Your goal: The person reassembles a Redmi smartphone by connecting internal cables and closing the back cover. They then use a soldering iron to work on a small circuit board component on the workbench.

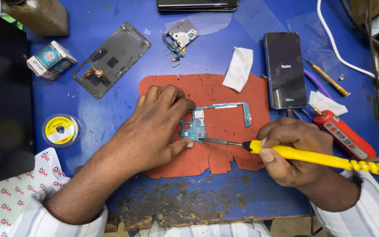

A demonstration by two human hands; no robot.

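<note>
The left hand (154, 127) presses its fingers flat on the blue circuit board (211, 120), which lies mid-way on the red mat (216, 87). The right hand (290, 149), fingers wrapped tight, holds the yellow soldering iron (312, 157); its tip seems to touch the board's 6 o'clock edge. Soldering is underway; next calls for steady tip contact.

matt red rubber mat (224, 149), glossy yellow plastic iron (312, 156)
</note>
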